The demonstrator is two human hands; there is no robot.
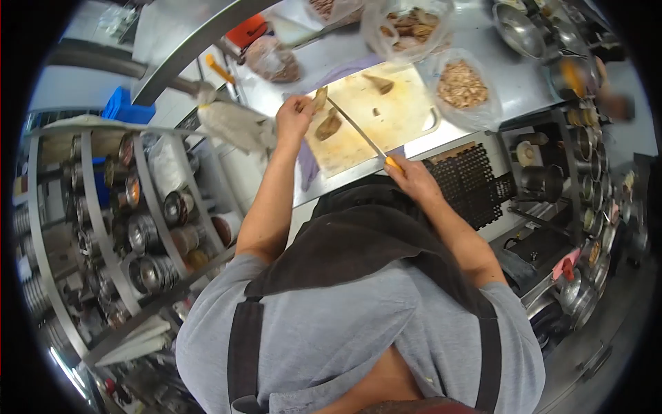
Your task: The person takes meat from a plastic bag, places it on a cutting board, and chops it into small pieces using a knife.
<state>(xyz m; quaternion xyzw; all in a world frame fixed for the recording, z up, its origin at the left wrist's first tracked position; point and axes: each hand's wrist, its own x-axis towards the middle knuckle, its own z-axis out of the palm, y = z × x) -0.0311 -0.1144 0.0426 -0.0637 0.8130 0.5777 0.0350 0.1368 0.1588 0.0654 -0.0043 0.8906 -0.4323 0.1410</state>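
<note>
My left hand [294, 119] pinches a pale brownish food piece [319, 100] at the left edge of the cutting board [407, 121]. In my right hand [414, 179] is the yellow handle of a long knife [358, 129]. The blade slants up and left across the board, its tip close to the held piece. Just below the blade's far part lies a brown piece [329, 125]. Another brown piece [379, 83] rests near the board's top, with a small scrap [376, 111] below it. A purple cloth [308, 165] shows from under the board.
Right of the board stands a plastic bag of sliced pieces [462, 84]. Behind are another open bag [412, 29], a tied bag [272, 60] and a metal bowl [518, 31]. Metal shelves [93, 228] with pots are left; a black perforated mat [465, 183] lies below right.
</note>
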